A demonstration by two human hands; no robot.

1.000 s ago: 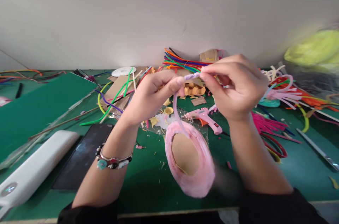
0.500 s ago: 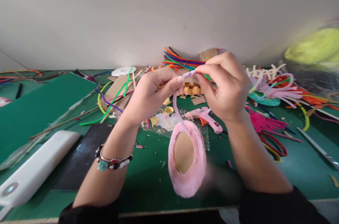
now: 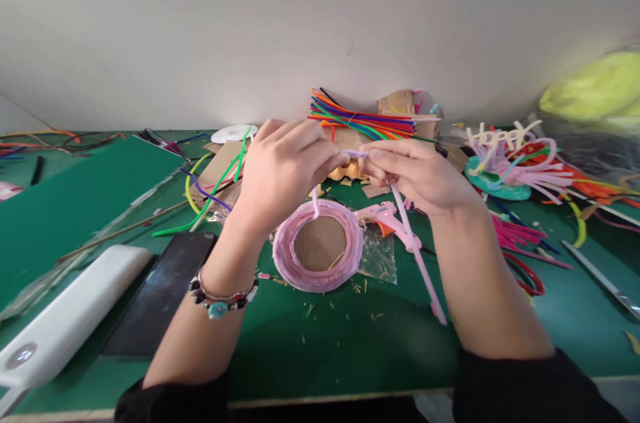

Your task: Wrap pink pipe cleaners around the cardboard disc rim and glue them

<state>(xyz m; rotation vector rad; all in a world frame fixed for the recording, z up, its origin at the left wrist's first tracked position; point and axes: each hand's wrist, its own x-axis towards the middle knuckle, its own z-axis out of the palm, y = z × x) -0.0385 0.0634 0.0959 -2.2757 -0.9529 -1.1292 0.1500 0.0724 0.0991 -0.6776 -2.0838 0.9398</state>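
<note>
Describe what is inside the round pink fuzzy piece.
Inside the pink fuzzy piece is a brown cardboard bottom, with a thin yellowish sliver near its lower right edge. A pale pipe cleaner crosses the rear rim. Whatever lies beneath the cardboard is covered.

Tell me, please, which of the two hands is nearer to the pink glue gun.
Right. The right hand is just above the glue gun; the left hand is farther off, to its left.

Left hand (image 3: 290, 170) raised, pinching; right hand (image 3: 425, 173) close by, pinching.
</note>
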